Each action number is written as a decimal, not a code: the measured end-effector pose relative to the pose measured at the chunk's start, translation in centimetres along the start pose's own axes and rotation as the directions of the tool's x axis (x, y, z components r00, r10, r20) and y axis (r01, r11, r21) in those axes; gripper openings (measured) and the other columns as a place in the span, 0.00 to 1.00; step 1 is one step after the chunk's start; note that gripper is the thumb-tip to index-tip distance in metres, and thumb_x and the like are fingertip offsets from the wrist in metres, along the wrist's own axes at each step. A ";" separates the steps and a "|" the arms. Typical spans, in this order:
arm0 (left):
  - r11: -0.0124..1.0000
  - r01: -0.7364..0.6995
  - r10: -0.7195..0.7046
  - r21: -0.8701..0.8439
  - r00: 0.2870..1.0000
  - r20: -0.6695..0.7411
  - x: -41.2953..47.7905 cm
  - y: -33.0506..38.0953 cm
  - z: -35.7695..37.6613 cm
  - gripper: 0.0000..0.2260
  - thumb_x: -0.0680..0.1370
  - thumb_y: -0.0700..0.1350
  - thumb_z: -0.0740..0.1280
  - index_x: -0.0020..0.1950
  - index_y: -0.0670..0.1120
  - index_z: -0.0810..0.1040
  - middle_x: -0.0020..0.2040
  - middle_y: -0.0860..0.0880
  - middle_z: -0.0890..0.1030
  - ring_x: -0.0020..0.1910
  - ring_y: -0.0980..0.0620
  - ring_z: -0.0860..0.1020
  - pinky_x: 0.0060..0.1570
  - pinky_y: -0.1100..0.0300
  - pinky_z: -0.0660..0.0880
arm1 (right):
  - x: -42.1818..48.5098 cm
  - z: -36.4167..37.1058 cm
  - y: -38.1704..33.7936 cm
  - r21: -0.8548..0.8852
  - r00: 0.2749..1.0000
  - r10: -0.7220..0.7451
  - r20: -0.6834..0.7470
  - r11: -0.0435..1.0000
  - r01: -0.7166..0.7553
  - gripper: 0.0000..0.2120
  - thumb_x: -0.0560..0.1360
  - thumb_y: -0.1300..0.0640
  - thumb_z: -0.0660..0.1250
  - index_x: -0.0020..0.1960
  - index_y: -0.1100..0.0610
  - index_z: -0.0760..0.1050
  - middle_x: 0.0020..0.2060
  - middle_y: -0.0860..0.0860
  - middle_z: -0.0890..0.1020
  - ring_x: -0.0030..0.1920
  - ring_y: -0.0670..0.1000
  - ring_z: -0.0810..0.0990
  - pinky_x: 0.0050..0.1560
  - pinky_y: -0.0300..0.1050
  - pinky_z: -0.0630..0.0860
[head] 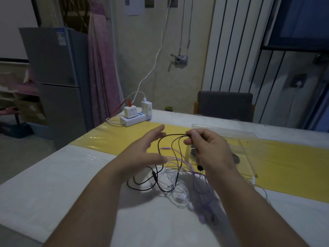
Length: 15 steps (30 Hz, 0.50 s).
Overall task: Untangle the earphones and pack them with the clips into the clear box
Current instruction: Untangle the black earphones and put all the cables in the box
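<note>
My right hand point(209, 148) pinches loops of the black earphone cable point(161, 182) and holds them above the table; a black earbud hangs just below that hand. My left hand point(145, 150) is spread open beside the lifted loops, its fingers apart and holding nothing. Under both hands lies a tangle of white earphones point(179, 196) and purple earphones point(204, 205). The clear box point(249, 152) sits on the yellow strip, partly behind my right hand. Dark clips point(235, 157) show inside it, mostly hidden.
A white power strip point(134, 119) with chargers and cables stands at the table's far left corner. A grey chair point(225, 106) is behind the far edge. The yellow runner point(293, 166) crosses the white table. A fridge stands at the left.
</note>
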<state>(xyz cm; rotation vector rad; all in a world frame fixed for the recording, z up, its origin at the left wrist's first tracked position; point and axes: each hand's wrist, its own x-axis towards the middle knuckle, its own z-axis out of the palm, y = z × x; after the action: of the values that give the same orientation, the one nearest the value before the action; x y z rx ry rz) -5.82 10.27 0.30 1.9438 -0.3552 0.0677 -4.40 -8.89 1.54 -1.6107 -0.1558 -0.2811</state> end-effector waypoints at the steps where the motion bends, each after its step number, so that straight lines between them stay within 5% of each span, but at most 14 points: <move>1: 1.000 -0.017 0.017 -0.006 0.999 -0.047 0.3 -0.1 0.4 0.38 0.63 0.56 0.74 0.71 0.65 0.64 0.68 0.64 0.72 0.69 0.65 0.66 0.65 0.61 0.64 | -0.2 0.1 0.0 -0.004 0.999 -0.003 0.032 1.000 0.003 0.09 0.80 0.57 0.64 0.45 0.53 0.82 0.33 0.46 0.84 0.26 0.37 0.73 0.34 0.40 0.66; 5: 0.970 -0.085 0.113 0.229 0.987 -0.112 1.0 -0.1 2.0 0.21 0.69 0.53 0.76 0.59 0.66 0.75 0.59 0.61 0.76 0.60 0.67 0.71 0.58 0.66 0.67 | -1.0 0.5 -0.6 0.042 0.976 -0.006 0.219 0.999 -0.004 0.09 0.81 0.61 0.62 0.46 0.56 0.80 0.34 0.49 0.82 0.22 0.39 0.72 0.26 0.31 0.65; 9: 0.943 -0.111 0.170 0.314 0.972 -0.165 1.6 -0.5 2.3 0.05 0.74 0.45 0.74 0.49 0.49 0.83 0.55 0.53 0.77 0.56 0.59 0.75 0.58 0.63 0.70 | -1.4 0.7 -1.1 0.175 0.944 -0.018 0.331 0.984 -0.043 0.10 0.81 0.63 0.61 0.45 0.58 0.79 0.31 0.49 0.80 0.21 0.42 0.64 0.22 0.36 0.60; 12: 0.965 -0.034 0.144 0.260 0.898 -0.416 1.6 -0.5 1.7 0.05 0.75 0.45 0.72 0.39 0.48 0.82 0.50 0.49 0.80 0.51 0.53 0.77 0.53 0.59 0.71 | -1.1 0.4 -1.1 0.327 0.976 -0.080 0.205 0.945 0.008 0.10 0.81 0.63 0.61 0.46 0.58 0.79 0.32 0.50 0.80 0.22 0.44 0.61 0.23 0.36 0.57; 15: 0.992 0.032 0.045 0.124 0.819 -0.573 1.2 0.3 0.9 0.12 0.76 0.49 0.71 0.39 0.41 0.81 0.37 0.47 0.80 0.37 0.53 0.76 0.34 0.67 0.69 | -0.4 -0.3 -0.9 0.370 0.995 -0.095 0.040 0.926 0.073 0.09 0.81 0.60 0.61 0.47 0.56 0.79 0.32 0.51 0.78 0.22 0.45 0.62 0.23 0.37 0.60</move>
<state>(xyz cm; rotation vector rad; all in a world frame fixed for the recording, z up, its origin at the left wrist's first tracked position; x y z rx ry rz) -4.87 9.10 0.51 1.9398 0.0528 0.6870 -5.03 -9.14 2.33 -1.2396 -0.3048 -0.2542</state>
